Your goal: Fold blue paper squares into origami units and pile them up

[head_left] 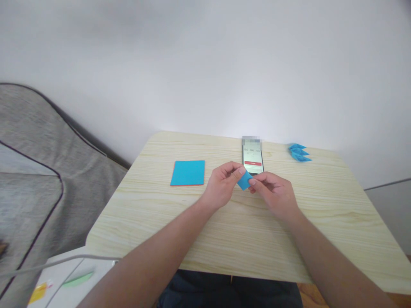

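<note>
A small folded piece of blue paper point(244, 181) is held up between my two hands, above the middle of the table. My left hand point(224, 184) pinches its upper left edge between thumb and fingers. At its right corner, the thumb and fingers of my right hand point(275, 191) are closed on the same paper. Left of my hands lies a stack of square paper point(188, 173), blue on top with a thin orange-red edge below. Several pointed blue folded paper pieces point(298, 152) rest together at the far right of the table.
Just behind my hands, a phone point(253, 156) lies on the pale wooden table point(144, 214), showing a running-time display and a red button. A white wall borders the table's back. To the left are grey fabric point(86, 184) and a cable point(64, 259).
</note>
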The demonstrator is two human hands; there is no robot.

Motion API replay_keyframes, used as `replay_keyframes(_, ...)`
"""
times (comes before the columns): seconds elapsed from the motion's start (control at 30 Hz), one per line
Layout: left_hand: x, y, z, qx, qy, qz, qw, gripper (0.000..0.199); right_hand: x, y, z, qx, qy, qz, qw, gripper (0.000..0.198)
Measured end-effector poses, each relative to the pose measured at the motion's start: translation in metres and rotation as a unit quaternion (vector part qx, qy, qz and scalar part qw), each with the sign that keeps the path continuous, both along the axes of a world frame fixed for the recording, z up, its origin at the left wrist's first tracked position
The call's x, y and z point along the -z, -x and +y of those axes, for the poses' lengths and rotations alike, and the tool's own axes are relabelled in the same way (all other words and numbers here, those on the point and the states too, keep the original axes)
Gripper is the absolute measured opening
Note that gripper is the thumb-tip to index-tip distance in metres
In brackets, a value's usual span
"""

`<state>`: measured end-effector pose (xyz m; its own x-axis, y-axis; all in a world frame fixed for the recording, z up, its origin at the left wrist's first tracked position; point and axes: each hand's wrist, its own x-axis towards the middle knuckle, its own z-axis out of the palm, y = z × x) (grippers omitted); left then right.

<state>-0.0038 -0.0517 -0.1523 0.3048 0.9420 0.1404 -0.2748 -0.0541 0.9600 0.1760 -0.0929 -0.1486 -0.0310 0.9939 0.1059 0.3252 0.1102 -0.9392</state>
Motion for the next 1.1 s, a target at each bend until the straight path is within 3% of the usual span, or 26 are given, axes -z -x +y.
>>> replay_keyframes(0.33,-0.0006,0.0007,0.0005,-0.008,0.014,0.013,1.000,0.028,-0.0039,-0.0024,-0.0003,-0.069,0.048,0.009,0.996,0.031)
replay_keyframes(0.6,0.0052,0.0000,0.0016,0.060,0.045,0.007,0.997,0.036,-0.0027,-0.0051,0.0045,-0.037,0.001,0.039,0.999,0.031)
replay_keyframes(1.1,-0.0026,0.0025,0.0011,-0.004,0.036,0.038,0.999,0.040,-0.0019,-0.0029,0.0041,-0.023,0.002,0.058,0.998,0.027)
